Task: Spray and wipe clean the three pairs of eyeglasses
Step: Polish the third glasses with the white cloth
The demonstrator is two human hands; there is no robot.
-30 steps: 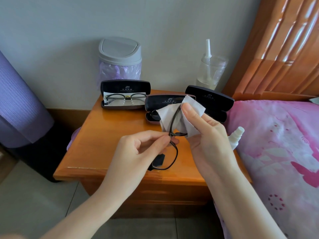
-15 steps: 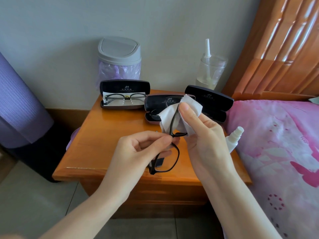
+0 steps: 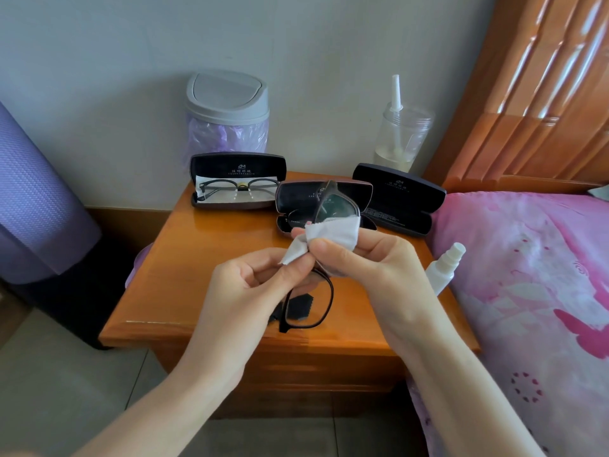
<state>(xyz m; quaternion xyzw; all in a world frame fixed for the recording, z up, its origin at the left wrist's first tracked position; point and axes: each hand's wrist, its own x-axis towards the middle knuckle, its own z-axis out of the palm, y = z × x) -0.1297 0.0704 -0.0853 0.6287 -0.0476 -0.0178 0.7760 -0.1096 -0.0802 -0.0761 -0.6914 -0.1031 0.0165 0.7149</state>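
White cloth point(image 3: 333, 234) wraps the glasses point(image 3: 339, 206), pinched by right fingers point(image 3: 334, 257); left fingers point(image 3: 291, 272) grip them below.

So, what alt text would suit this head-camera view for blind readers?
A person's left hand pinches black-framed eyeglasses over a wooden nightstand while the right hand holds a white cloth round one lens. Behind, an open case holds another pair.

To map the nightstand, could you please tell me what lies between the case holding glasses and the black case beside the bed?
In the head view, a third open case sits between them, partly behind the held glasses and cloth.
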